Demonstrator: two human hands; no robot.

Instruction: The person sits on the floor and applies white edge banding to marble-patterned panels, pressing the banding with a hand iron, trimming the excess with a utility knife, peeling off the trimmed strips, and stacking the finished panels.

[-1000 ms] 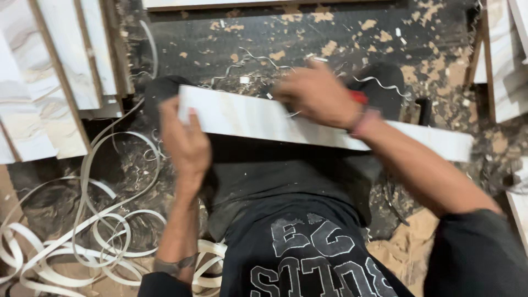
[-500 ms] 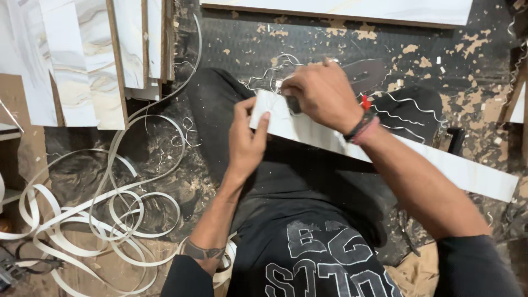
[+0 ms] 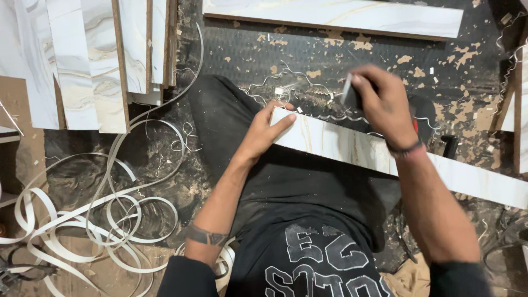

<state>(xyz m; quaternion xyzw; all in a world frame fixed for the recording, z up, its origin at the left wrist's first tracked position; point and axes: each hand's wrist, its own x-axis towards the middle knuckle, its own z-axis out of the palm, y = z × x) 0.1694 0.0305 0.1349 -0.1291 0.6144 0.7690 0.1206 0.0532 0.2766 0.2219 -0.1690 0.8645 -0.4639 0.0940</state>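
While the left hand is pressing the marble-patterned strip's end on the lap, the right hand is gripping 1 small scraper above; slipping could nick fingers.

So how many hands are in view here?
2. The left hand rests on the end of the long white marble-patterned board; the right hand holds a small grey block above it. No others show.
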